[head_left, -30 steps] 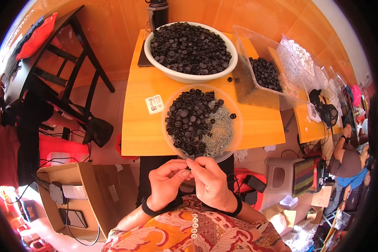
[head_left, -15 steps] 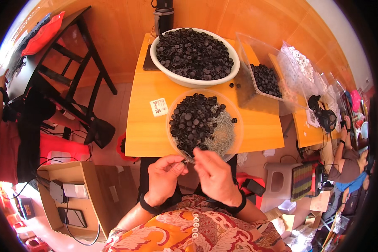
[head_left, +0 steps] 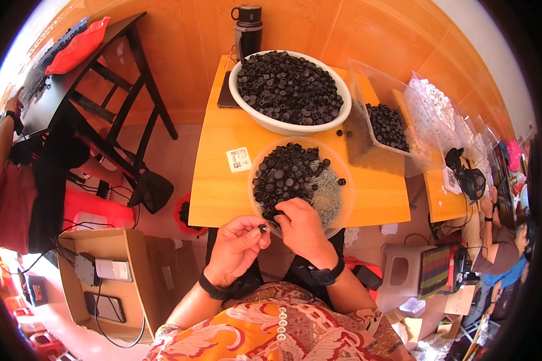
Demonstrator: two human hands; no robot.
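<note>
My left hand (head_left: pixel 237 248) pinches a small black round cap (head_left: pixel 262 228) between thumb and forefinger, just off the table's near edge. At the near rim of a clear round tub (head_left: pixel 350 201), my right hand (head_left: pixel 307 233) has its fingers bent down with the tips together against the black parts. What those fingertips hold, if anything, is hidden. Inside the tub, a heap of black plastic caps (head_left: pixel 280 175) fills the left side. Thin silvery metal pieces (head_left: pixel 326 198), too fine to make out singly, lie on the right.
Behind the tub stands a white basin (head_left: pixel 271 123) heaped with black parts. A clear bin (head_left: pixel 367 141) with more is to its right. A white label card (head_left: pixel 239 159), a dark flask (head_left: pixel 247 36) and loose caps share the wooden table (head_left: pixel 214 192). A person's arm (head_left: pixel 3 141) shows far left.
My hands have moved apart. The left one has tilted, showing the black cap, while the right fingers have dropped to the tub's near rim. The whole view has shifted slightly.
</note>
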